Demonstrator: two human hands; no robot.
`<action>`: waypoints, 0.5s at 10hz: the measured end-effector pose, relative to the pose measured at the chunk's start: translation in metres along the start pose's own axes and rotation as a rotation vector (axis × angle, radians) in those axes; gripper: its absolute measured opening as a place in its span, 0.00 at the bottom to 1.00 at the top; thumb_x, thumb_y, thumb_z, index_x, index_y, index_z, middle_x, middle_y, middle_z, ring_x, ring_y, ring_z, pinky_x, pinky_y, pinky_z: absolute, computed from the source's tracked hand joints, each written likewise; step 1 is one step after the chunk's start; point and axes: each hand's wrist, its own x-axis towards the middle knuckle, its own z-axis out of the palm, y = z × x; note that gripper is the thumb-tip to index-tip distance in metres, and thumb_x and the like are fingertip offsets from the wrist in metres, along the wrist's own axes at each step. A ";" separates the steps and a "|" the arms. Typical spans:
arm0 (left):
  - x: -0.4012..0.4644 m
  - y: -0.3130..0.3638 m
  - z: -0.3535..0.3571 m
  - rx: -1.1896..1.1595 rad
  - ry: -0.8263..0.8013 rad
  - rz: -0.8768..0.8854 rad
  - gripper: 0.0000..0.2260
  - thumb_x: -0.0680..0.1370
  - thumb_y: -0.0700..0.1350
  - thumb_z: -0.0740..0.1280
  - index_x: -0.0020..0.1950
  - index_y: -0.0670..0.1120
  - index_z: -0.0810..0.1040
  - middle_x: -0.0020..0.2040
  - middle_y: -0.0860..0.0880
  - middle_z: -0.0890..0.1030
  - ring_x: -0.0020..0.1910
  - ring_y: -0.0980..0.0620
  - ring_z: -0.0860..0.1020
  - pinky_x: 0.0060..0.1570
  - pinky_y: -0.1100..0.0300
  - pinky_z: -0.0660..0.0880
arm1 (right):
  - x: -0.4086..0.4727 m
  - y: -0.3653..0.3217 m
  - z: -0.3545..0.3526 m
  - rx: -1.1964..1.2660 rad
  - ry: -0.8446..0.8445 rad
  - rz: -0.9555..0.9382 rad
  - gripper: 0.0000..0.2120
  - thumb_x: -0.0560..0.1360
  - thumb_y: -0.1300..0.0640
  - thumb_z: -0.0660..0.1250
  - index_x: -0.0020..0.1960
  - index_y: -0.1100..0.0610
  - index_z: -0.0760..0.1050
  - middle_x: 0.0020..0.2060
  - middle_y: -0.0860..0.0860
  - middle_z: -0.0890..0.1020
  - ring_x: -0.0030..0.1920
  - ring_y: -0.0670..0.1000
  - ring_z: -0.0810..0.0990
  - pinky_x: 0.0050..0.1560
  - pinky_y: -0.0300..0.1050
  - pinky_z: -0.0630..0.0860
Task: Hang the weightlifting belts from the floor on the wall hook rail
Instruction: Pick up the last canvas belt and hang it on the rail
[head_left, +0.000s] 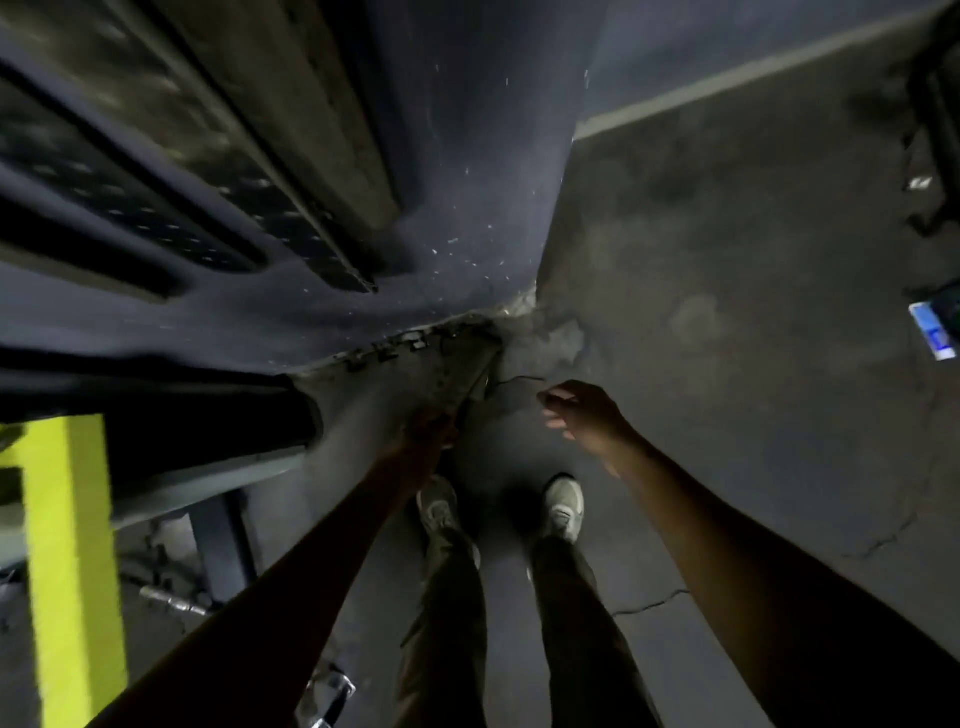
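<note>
1. Left grip (428, 426) holds a long belt (467, 379) by its near end; the rest runs away from it, hanging limp.
2. Right grip (576, 415), beside it, is loosely open and holds nothing.
3. Likely heavy and floppy: take the buckle end.

We see a matt, rough grey floor (727, 312) with cracks at the lower right of the frame, and a dark matt wall (467, 156) with pale specks at upper centre. The shoes (563, 506) look like soft cloth, and the yellow post (72, 545) at lower left looks smoothly painted
</note>
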 end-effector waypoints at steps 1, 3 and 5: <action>0.095 -0.022 0.007 0.094 -0.013 0.018 0.09 0.87 0.43 0.58 0.66 0.46 0.74 0.57 0.45 0.78 0.48 0.51 0.78 0.48 0.70 0.78 | 0.079 0.032 0.027 0.082 0.025 0.011 0.11 0.81 0.56 0.70 0.61 0.58 0.82 0.52 0.56 0.86 0.46 0.51 0.85 0.38 0.32 0.77; 0.294 -0.079 0.010 0.445 -0.042 0.107 0.17 0.86 0.48 0.60 0.71 0.40 0.74 0.64 0.41 0.78 0.63 0.42 0.77 0.62 0.55 0.70 | 0.241 0.115 0.084 0.138 0.000 0.038 0.10 0.81 0.50 0.70 0.60 0.53 0.81 0.55 0.53 0.86 0.50 0.50 0.86 0.45 0.40 0.77; 0.459 -0.135 0.019 0.524 0.007 0.051 0.29 0.82 0.60 0.64 0.76 0.41 0.70 0.71 0.39 0.77 0.69 0.38 0.76 0.70 0.43 0.74 | 0.346 0.188 0.133 0.140 -0.091 0.088 0.10 0.82 0.47 0.68 0.61 0.50 0.78 0.58 0.53 0.85 0.56 0.51 0.84 0.59 0.48 0.79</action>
